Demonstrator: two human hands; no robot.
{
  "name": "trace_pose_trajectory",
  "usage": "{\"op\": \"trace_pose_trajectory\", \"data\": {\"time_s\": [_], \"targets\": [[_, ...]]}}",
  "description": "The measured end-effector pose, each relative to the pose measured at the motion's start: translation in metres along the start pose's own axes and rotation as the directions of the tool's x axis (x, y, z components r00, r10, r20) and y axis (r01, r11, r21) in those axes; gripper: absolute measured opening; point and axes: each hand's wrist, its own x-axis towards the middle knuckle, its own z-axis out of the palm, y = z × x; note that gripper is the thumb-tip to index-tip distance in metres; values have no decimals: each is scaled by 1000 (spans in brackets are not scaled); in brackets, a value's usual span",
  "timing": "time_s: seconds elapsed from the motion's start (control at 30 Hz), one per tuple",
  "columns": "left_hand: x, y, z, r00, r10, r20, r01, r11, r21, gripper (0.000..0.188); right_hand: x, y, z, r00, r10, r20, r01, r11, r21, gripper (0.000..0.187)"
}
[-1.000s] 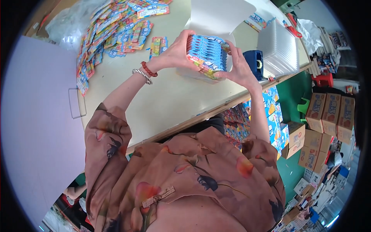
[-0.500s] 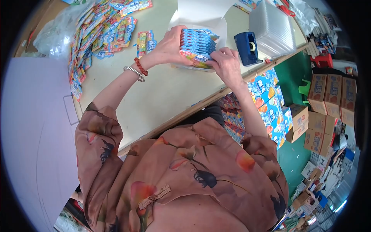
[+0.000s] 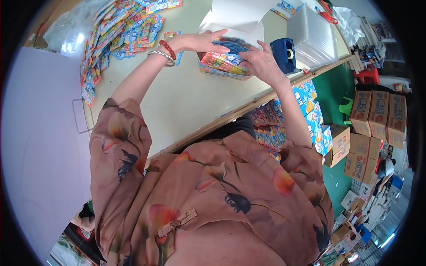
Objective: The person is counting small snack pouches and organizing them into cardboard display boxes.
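Note:
An open display box (image 3: pixel 213 72) with a raised white lid (image 3: pixel 242 11) stands on the table before me. Inside is a row of colourful candy packets (image 3: pixel 224 61), packed close together, their blue edges upward. My left hand (image 3: pixel 197 43) reaches over the box's left side, with fingers stretched and spread across the tops of the packets. At the right end of the box, my right hand (image 3: pixel 264 64) touches the packets, its thumb and forefinger apart. Part of the packet row is hidden beneath the hands.
A heap of loose packets (image 3: pixel 120 35) covers the table's far left. To the right stand a blue tape dispenser (image 3: pixel 283 55) and a stack of clear plastic trays (image 3: pixel 313 37), with red scissors (image 3: pixel 328 17) behind. Printed boxes (image 3: pixel 306 99) and brown cartons (image 3: pixel 375 111) are beyond the wooden table edge (image 3: pixel 248 106).
The packets my hands held above the box now sit lower, inside it. My left hand has moved from gripping their side to lying spread over their tops; the right hand's fingers have loosened.

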Motion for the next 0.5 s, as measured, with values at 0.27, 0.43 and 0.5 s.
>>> {"op": "trace_pose_trajectory", "data": {"time_s": [0.27,0.43,0.5], "targets": [[17,-8,-11,991,-20,129,23,1000,-20,113,3,-1,0,992,117,37,-118,992,32,14],[19,4,-11,983,-76,169,86,995,-49,109,-4,-1,9,998,33,-61,-36,998,-50,13],[11,14,-15,977,-89,194,70,992,107,107,-3,-9,10,984,-151,-99,133,977,-165,13]]}}
